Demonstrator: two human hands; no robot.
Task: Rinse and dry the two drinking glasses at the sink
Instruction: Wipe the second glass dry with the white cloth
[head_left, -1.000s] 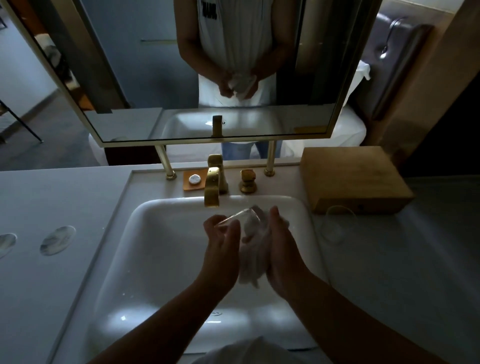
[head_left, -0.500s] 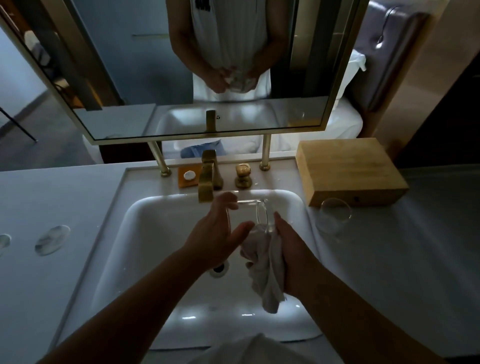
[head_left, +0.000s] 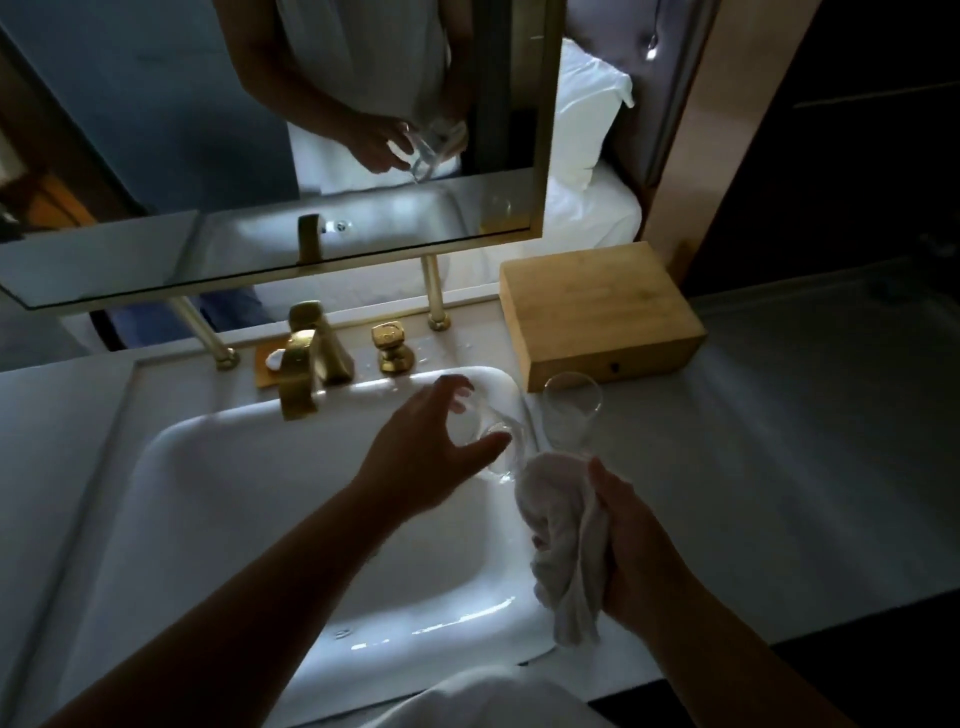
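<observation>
We see left hand (head_left: 426, 447) fingers curled around a tilted glass (head_left: 496, 441) over the sink (head_left: 208, 467) rim at two o'clock; right hand (head_left: 631, 540) fingers clench a white cloth (head_left: 561, 525). The second glass (head_left: 571, 410) stands on the desk (head_left: 779, 467) beside the rim, open surface rightward.

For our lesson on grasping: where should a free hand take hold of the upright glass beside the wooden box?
Judging by its pose, grip the upright glass around its side wall, coming from the right: the held glass and cloth crowd its left, the wooden box stands behind.

Dim room: a gold-framed mirror (head_left: 322, 156) hangs above the pale counter (head_left: 779, 441); a wooden box (head_left: 597, 312) sits near white bedding (head_left: 592, 197).
</observation>
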